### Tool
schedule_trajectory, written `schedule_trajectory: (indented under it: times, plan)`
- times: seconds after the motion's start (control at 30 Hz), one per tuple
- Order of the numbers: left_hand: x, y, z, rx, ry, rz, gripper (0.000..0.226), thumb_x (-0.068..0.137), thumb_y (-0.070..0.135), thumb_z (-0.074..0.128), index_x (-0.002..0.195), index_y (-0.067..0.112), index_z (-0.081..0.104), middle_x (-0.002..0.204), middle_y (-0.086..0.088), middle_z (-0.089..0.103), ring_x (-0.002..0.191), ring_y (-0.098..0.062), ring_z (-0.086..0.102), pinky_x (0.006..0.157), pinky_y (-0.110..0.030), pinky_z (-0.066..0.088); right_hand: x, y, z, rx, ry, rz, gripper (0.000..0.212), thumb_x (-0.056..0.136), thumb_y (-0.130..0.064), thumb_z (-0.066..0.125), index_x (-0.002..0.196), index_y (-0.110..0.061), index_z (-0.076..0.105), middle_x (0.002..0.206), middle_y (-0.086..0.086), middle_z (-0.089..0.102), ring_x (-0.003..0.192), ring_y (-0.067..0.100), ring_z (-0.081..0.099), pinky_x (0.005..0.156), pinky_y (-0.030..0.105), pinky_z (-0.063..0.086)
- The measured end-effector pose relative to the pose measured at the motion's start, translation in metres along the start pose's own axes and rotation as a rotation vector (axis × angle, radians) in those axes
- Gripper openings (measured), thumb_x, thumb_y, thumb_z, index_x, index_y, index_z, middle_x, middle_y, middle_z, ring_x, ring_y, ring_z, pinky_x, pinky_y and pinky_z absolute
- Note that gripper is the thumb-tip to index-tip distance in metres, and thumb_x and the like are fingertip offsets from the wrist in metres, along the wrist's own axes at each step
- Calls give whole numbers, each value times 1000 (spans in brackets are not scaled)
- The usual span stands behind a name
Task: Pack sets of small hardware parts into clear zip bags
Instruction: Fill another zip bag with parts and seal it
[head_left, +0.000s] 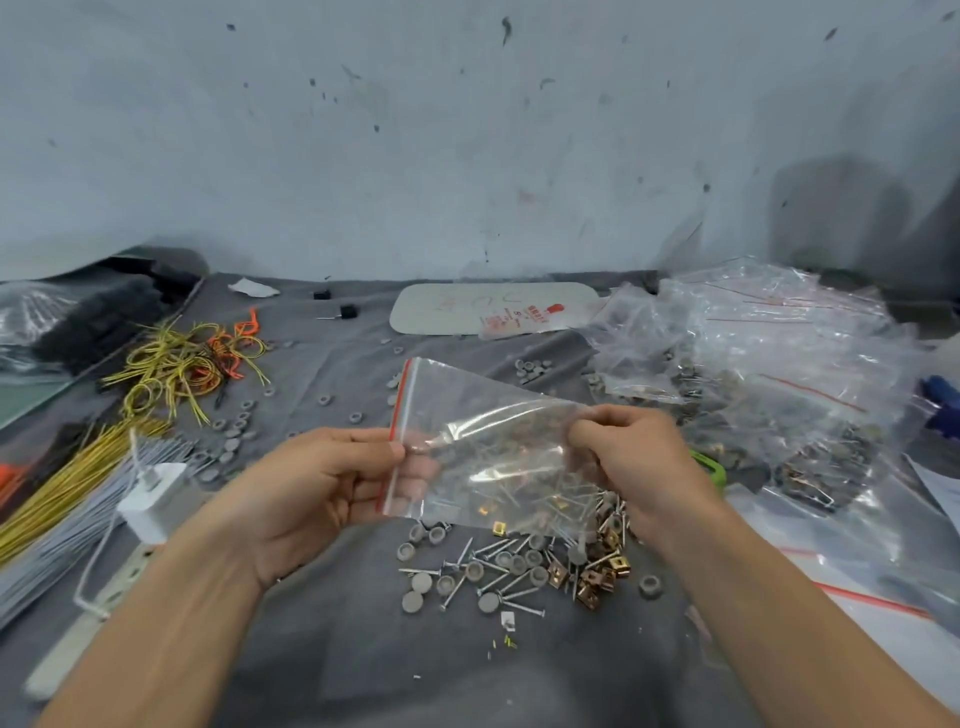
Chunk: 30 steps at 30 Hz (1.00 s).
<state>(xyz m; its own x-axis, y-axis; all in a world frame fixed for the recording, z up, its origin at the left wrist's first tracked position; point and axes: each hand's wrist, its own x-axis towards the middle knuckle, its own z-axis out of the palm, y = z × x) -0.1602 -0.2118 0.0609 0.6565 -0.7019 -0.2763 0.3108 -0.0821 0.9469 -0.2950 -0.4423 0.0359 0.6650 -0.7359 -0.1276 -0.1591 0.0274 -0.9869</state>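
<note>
I hold a clear zip bag (467, 415) with a red seal strip above the table, its mouth turned to the left. My left hand (322, 483) pinches the bag at the seal edge, thumb on top. My right hand (634, 457) pinches the bag's right end. The bag looks empty; parts show through it from below. Under it lies a loose pile of screws (498, 566), grey round caps (415, 592) and brass-coloured clips (597, 571) on the grey cloth (337, 649).
A heap of filled clear bags (753, 374) sits at the right. Yellow and orange wires (176, 364) and bundled rods (67, 493) lie at the left, with a white charger (156, 499). A flat bag pack (493, 306) lies by the wall. Grey caps are scattered mid-table.
</note>
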Motion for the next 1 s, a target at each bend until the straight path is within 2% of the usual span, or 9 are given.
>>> schedule_trajectory:
  times: [0.13,0.2,0.3,0.37,0.47,0.63,0.73,0.9,1.0]
  plan:
    - [2,-9,12,174,192,36,15,87,5,69,86,7,83,89,-12,79,69,-13,75,60,-22,59,-7,7,5,-564,388,-419,7,83,-29,80,84,-30,73,73,-18,67,72,2,63,65,22,48]
    - [7,-21,22,267,369,111,10,85,1,76,78,6,82,73,-10,75,56,-16,64,58,-25,52,-13,6,11,-503,217,-504,10,85,-32,78,78,-29,73,66,-16,69,62,-1,63,55,11,43]
    - [14,-34,39,377,457,186,14,74,10,87,67,21,82,56,-4,66,52,-16,49,62,-31,43,-28,5,28,-261,-286,-329,17,92,-35,71,78,-27,76,70,-5,75,54,6,63,56,25,49]
    - [17,-37,50,406,443,199,16,70,21,92,63,29,81,58,0,70,53,-11,54,63,-30,44,-36,9,39,-186,-335,-283,22,94,-38,68,80,-23,76,71,-1,76,55,10,66,56,27,50]
    - [17,-37,61,404,420,166,16,63,25,95,62,30,80,64,-4,74,60,-15,58,63,-31,46,-40,17,48,-180,-187,-284,22,93,-36,70,76,-22,72,62,-5,72,51,5,65,51,18,47]
    - [11,-36,66,334,269,88,24,69,1,84,52,15,75,53,-5,62,52,-13,46,45,-15,35,-36,15,47,-91,-268,-228,24,92,-17,66,68,-15,71,60,4,69,50,12,60,50,20,44]
    - [8,-36,67,279,207,53,28,71,-3,80,51,13,70,51,-5,58,44,-9,45,40,-14,34,-38,14,45,-30,-342,-178,23,86,-13,65,63,-14,70,59,7,66,49,15,57,47,22,42]
    - [6,-36,67,243,90,67,32,76,6,85,50,15,69,49,0,59,40,-3,46,41,-12,35,-34,8,36,72,-441,-83,37,93,-1,62,60,-15,69,57,12,62,44,18,55,40,21,39]
    - [5,-34,67,197,44,42,22,61,25,87,53,15,70,54,-1,58,49,-8,48,53,-17,39,-33,7,33,66,-489,-122,42,98,-1,57,61,-17,69,57,11,62,44,17,54,41,21,38]
